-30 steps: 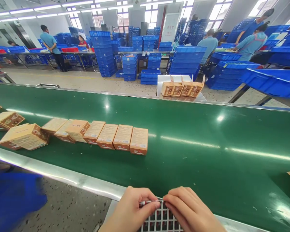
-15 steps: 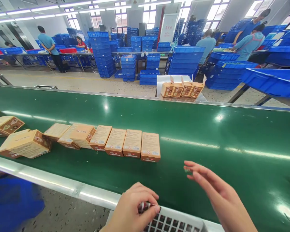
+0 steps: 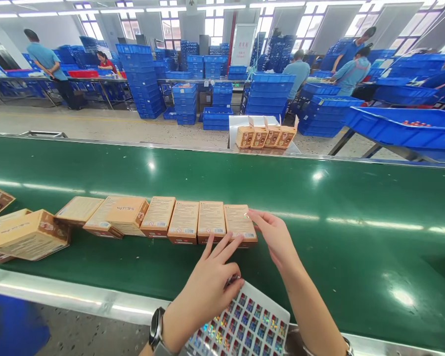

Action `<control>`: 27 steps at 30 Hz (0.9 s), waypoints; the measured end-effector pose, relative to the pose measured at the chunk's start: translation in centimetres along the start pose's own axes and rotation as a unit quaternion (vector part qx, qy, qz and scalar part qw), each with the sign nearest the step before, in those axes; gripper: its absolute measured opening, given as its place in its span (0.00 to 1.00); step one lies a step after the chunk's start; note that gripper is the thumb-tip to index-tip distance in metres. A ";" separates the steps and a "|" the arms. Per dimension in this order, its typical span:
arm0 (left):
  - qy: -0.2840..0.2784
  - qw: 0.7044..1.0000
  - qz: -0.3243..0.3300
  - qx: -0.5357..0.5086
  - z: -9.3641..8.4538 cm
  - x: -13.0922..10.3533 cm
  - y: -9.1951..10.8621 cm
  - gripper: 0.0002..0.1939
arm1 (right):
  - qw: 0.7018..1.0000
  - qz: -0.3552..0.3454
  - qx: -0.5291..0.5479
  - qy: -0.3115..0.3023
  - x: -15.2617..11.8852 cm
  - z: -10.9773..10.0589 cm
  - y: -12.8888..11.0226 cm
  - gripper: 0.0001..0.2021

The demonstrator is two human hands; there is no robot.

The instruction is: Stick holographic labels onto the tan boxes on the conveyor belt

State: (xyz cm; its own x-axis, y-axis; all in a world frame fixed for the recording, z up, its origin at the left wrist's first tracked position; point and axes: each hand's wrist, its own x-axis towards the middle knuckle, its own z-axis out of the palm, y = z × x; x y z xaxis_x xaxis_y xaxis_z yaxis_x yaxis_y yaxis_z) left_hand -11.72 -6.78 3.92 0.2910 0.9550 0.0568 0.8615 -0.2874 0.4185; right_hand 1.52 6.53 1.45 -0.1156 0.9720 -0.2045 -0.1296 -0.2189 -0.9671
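Conveyor belt (image 3: 356, 247), smooth, green and glossy, runs beneath the end carton (image 3: 237, 222), a crisp-edged cardboard block in tan and brown. Similar boxy cartons (image 3: 185, 217) line up left of it. On its near side, a thin sheet (image 3: 247, 324) of shiny, squarish stickers slants from the left hand (image 3: 213, 282), thumb and forefinger pinching its edge. At the end carton's far right corner, the right hand (image 3: 276, 237) pinches a tiny iridescent sticker (image 3: 246, 215), fingertips together.

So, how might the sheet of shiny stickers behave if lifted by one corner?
The sticker sheet would probably flex, since it looks thin and seems to bend at the left hand. That thinness also suggests it is light for its size. Its glossy glints hint at a slippery face.
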 end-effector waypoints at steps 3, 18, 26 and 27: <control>-0.011 1.000 -0.002 -0.005 -0.2 0.4 0.6 0.07 | 1.000 -0.004 -0.020 0.020 -0.1 -0.4 -0.3 0.17; -0.025 0.999 0.012 -0.032 0.4 2.0 2.4 0.07 | 0.970 -0.109 -0.191 0.105 -1.0 -1.4 -0.5 0.17; -0.024 0.991 0.043 -0.123 0.9 2.4 3.0 0.06 | 0.918 -0.179 -0.323 -0.141 1.2 -6.5 -2.1 0.47; -0.021 0.986 0.039 -0.159 0.8 2.0 3.1 0.05 | 0.898 -0.180 -0.346 -0.203 1.5 -7.2 -2.4 0.50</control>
State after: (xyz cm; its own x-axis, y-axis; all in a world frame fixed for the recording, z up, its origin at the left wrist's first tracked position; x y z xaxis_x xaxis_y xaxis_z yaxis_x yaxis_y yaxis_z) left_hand -8.15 -5.86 4.61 0.3747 0.9249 0.0651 0.6631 -0.3164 0.6784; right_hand 8.72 9.08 2.40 -0.5561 0.8276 0.0762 0.3966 0.3449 -0.8507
